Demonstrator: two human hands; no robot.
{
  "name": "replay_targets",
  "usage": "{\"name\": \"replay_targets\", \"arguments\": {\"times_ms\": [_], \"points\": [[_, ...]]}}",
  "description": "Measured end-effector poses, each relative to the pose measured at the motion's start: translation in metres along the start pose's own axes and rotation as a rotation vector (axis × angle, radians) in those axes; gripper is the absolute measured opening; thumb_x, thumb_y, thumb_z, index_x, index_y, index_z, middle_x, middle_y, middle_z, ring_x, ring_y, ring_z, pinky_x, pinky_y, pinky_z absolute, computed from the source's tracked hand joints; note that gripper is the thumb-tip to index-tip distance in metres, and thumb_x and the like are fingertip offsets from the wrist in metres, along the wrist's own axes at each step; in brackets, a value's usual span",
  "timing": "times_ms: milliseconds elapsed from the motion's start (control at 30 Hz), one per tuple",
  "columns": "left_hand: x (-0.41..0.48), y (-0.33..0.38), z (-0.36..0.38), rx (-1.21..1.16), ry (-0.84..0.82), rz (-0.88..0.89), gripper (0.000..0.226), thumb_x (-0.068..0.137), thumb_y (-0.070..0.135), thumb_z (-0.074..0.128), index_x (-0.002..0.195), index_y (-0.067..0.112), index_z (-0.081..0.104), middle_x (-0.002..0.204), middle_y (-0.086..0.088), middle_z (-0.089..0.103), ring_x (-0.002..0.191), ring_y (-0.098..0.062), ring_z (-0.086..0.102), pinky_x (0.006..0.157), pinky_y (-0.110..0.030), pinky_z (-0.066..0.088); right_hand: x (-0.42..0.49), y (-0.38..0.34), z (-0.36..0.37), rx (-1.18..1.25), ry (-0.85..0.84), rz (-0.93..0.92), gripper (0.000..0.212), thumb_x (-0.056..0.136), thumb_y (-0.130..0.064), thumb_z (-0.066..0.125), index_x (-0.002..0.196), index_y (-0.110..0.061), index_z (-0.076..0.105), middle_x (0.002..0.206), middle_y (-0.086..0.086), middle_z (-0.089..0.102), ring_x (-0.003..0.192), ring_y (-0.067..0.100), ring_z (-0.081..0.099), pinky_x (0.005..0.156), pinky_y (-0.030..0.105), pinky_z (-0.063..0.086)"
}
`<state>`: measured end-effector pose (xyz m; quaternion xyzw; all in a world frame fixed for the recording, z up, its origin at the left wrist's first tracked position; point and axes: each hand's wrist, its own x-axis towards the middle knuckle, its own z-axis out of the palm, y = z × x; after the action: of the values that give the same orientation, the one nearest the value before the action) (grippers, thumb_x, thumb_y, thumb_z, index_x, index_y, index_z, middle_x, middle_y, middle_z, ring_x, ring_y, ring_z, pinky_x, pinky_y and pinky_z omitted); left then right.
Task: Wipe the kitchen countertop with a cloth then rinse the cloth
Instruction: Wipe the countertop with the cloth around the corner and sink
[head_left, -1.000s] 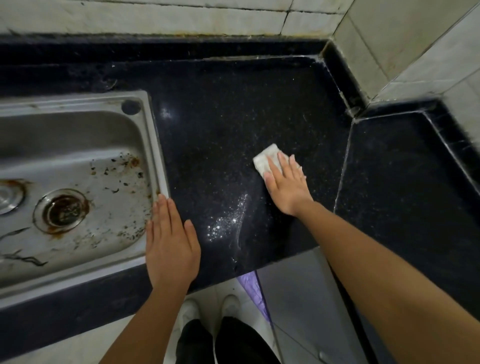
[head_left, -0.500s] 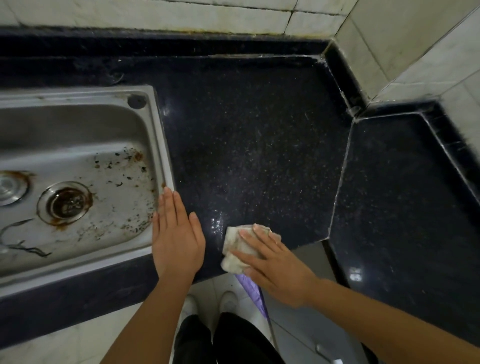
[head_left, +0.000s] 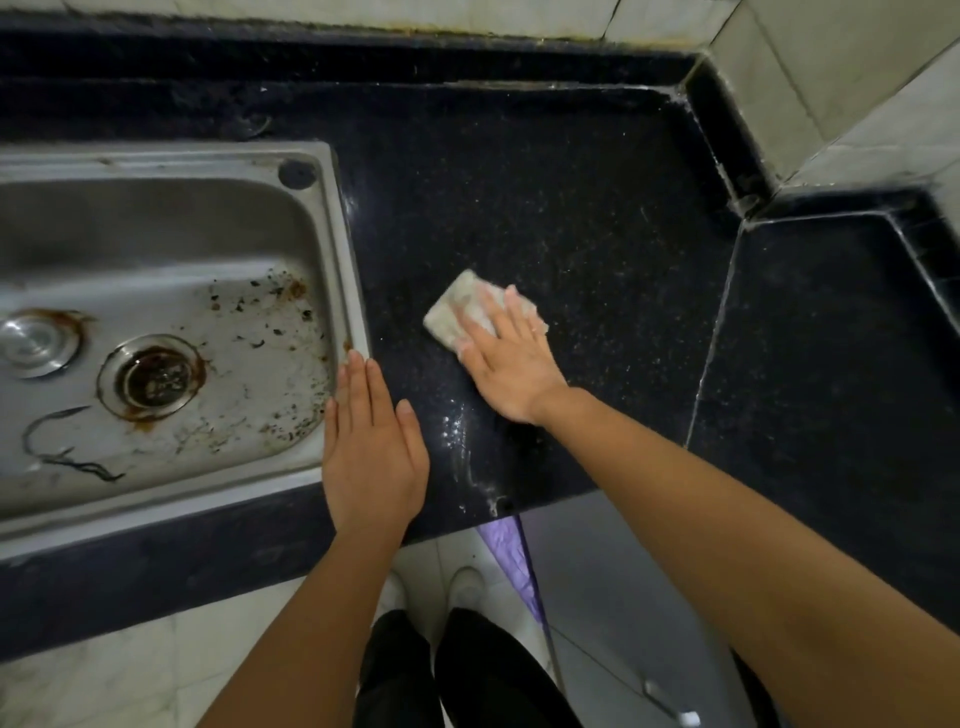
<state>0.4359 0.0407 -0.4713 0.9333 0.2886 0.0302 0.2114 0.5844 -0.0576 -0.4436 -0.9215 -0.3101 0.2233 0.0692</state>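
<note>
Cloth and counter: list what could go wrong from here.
1. The right hand presses the cloth flat on the countertop; wet streaks near the front edge may drip to the floor.
2. The left hand rests by the sink rim; its grime could get onto the cloth at rinsing.

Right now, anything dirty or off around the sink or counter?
Yes. The sink basin is strewn with brown specks and the drain is rust-ringed. A wet streak runs to the countertop front edge, below the cloth.
</note>
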Motion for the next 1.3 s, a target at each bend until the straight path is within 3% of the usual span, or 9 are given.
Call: {"name": "replay_targets", "arguments": {"times_ms": [167,400,467,567,667,800,1033,1167,1300], "points": [[-0.004,0.001,-0.009,-0.152,0.009,-0.014,0.060,0.098,0.035,0.016,0.149,0.005,0.017,0.158,-0.008,0.013,0.146,-0.017,0.012,0.118,-0.028,0.004,-0.094,-0.001,0.047,-0.124,0.055,-0.390,0.051,0.100,-0.040,0.025,0.149,-0.038,0.008,0.159,0.003,0.016,0.146,0.029,0.001,0.114,0.045,-0.001],[-0.005,-0.014,-0.025,-0.107,-0.166,0.133,0.061,0.102,0.033,0.023,0.150,0.005,0.000,0.159,-0.008,-0.008,0.147,-0.017,-0.006,0.118,-0.028,-0.003,-0.147,0.046,0.043,-0.130,0.047,-0.430,0.043,0.102,-0.033,0.030,0.145,-0.037,0.029,0.154,-0.007,0.025,0.144,0.020,0.013,0.118,0.027,-0.005],[-0.011,-0.026,-0.030,-0.018,-0.211,0.226,0.062,0.101,0.040,0.014,0.150,0.008,-0.006,0.157,-0.005,-0.015,0.145,-0.014,-0.013,0.118,-0.029,-0.007,-0.140,0.068,0.031,-0.087,0.190,-0.250,0.043,0.103,-0.038,0.024,0.139,-0.023,0.040,0.146,0.002,0.040,0.137,0.026,0.029,0.116,0.021,-0.003],[-0.023,-0.040,-0.033,0.104,-0.245,0.301,0.068,0.091,0.050,-0.006,0.149,0.015,-0.013,0.155,0.001,-0.021,0.142,-0.011,-0.022,0.115,-0.030,-0.013,-0.125,0.089,0.022,0.076,0.323,0.236,0.066,0.096,-0.054,0.011,0.148,-0.017,0.029,0.156,0.011,0.023,0.145,0.028,0.012,0.117,0.027,-0.003],[-0.026,-0.041,-0.033,0.078,-0.274,0.262,0.067,0.091,0.050,-0.003,0.149,0.017,-0.015,0.154,0.004,-0.023,0.141,-0.009,-0.024,0.113,-0.029,-0.016,-0.108,0.054,0.030,0.158,0.305,0.626,0.052,0.103,-0.037,0.022,0.152,-0.021,0.016,0.159,0.011,0.009,0.146,0.032,0.003,0.118,0.042,0.001],[-0.025,-0.041,-0.031,0.081,-0.274,0.269,0.068,0.089,0.052,-0.005,0.147,0.018,-0.015,0.152,0.004,-0.024,0.141,-0.010,-0.023,0.114,-0.030,-0.015,-0.116,-0.031,0.074,0.046,0.291,0.194,0.052,0.098,-0.034,0.024,0.147,-0.019,0.033,0.151,0.018,0.033,0.138,0.042,0.030,0.111,0.057,0.025],[-0.023,-0.038,-0.039,0.048,-0.312,0.247,0.058,0.101,0.039,0.014,0.149,0.020,-0.013,0.155,0.004,-0.022,0.139,-0.007,-0.025,0.113,-0.027,-0.015,-0.148,0.000,0.068,-0.089,0.117,-0.272,0.046,0.102,-0.042,0.013,0.144,-0.036,0.029,0.152,0.002,0.035,0.142,0.026,0.026,0.115,0.041,0.018],[-0.024,-0.036,-0.037,0.087,-0.297,0.257,0.060,0.099,0.046,0.009,0.145,0.020,-0.019,0.152,0.003,-0.027,0.139,-0.011,-0.026,0.114,-0.029,-0.015,-0.168,0.079,0.045,-0.007,0.266,0.054,0.062,0.100,-0.052,0.005,0.144,-0.020,0.035,0.149,0.013,0.036,0.137,0.030,0.032,0.117,0.026,0.000],[-0.024,-0.037,-0.033,0.124,-0.298,0.255,0.064,0.098,0.048,0.010,0.148,0.016,-0.015,0.155,0.000,-0.023,0.142,-0.016,-0.023,0.115,-0.033,-0.011,-0.172,0.111,0.033,0.015,0.208,0.598,0.053,0.101,-0.042,0.013,0.152,-0.030,0.006,0.161,0.000,0.001,0.147,0.023,-0.003,0.116,0.043,-0.006]]}}
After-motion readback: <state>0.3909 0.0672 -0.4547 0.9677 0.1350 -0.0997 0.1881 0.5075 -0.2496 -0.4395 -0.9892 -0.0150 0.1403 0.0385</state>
